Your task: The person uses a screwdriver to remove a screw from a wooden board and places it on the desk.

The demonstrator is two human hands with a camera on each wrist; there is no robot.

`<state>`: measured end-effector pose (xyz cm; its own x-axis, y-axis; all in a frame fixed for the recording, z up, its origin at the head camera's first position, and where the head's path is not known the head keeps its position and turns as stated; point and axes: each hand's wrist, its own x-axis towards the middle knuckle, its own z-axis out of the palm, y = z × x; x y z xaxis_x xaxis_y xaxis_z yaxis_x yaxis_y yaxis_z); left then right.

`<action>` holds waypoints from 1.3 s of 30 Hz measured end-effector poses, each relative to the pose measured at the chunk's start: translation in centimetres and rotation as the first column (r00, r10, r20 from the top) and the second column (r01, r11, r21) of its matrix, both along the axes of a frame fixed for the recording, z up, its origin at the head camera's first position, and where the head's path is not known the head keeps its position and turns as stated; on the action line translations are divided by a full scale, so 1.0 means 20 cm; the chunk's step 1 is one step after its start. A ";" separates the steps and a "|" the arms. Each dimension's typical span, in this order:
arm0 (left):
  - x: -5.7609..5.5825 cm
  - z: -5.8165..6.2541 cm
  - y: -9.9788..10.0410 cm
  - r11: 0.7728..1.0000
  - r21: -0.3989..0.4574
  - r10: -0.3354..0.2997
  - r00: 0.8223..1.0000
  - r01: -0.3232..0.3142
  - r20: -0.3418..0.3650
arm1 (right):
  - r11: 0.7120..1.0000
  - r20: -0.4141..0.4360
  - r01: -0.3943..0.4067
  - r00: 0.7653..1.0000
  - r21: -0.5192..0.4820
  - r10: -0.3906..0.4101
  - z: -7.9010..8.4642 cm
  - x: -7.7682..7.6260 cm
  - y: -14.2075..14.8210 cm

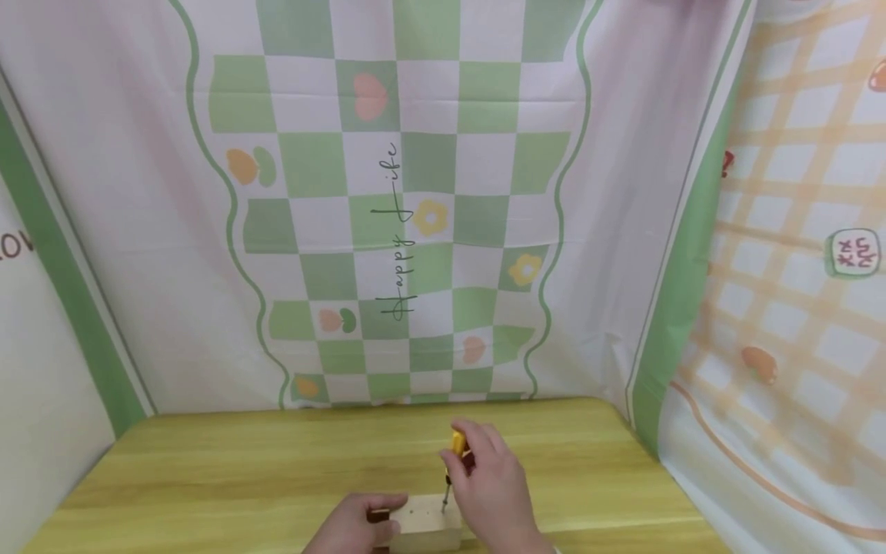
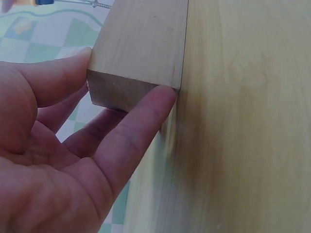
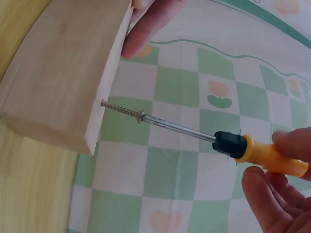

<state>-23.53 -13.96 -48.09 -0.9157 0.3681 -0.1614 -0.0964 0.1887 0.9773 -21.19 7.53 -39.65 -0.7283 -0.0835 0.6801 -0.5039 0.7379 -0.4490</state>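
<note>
A pale wooden block [image 1: 425, 538] stands at the table's near side, small dark holes in its top. My left hand [image 1: 354, 525] grips its left end between thumb and fingers; the left wrist view shows fingertips at the end's edges [image 2: 131, 90]. In my right hand [image 1: 494, 488] is a screwdriver with a yellow handle [image 3: 269, 156], black collar and metal shaft [image 3: 180, 127], thumb and fingers around the handle. Its tip meets the head of a screw [image 3: 122, 110], whose point is at the block's top face. Most of the screw's thread shows outside the wood.
The wood-grain table [image 1: 277, 454] spreads around and behind the block. A green and white checked cloth [image 1: 374, 269] hangs along the table's far edge. At the right hangs an orange-checked cloth [image 1: 782, 254], and a white cloth with a green band [image 1: 62, 261] at the left.
</note>
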 end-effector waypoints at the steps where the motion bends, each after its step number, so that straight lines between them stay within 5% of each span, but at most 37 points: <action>1: 0.00 0.00 0.00 1.000 0.004 0.002 1.000 -0.002 0.001 | 1.000 -0.026 0.010 1.000 -0.001 -0.010 0.00 0.00 0.00; 6: 0.00 0.00 0.00 1.000 0.011 0.003 1.000 -0.003 0.002 | 1.000 -0.047 0.019 0.999 -0.023 -0.020 -0.01 0.00 -0.01; 15: 0.00 0.01 0.00 1.000 -0.007 -0.021 1.000 0.021 0.000 | 0.980 0.143 -0.127 0.978 -0.151 0.149 0.02 0.00 0.01; 29: 0.00 0.00 0.00 1.000 -0.029 -0.011 1.000 0.011 -0.011 | 0.998 0.027 0.010 1.000 -0.060 -0.008 0.03 0.02 0.01; 34: 0.00 0.00 -0.01 1.000 0.001 -0.025 1.000 0.025 -0.015 | 0.996 0.019 -0.052 0.998 -0.076 0.054 0.03 0.02 0.00; 39: 0.00 0.01 -0.02 1.000 0.012 -0.029 1.000 0.029 -0.011 | 0.981 0.100 -0.119 0.986 -0.155 0.136 0.04 0.02 0.00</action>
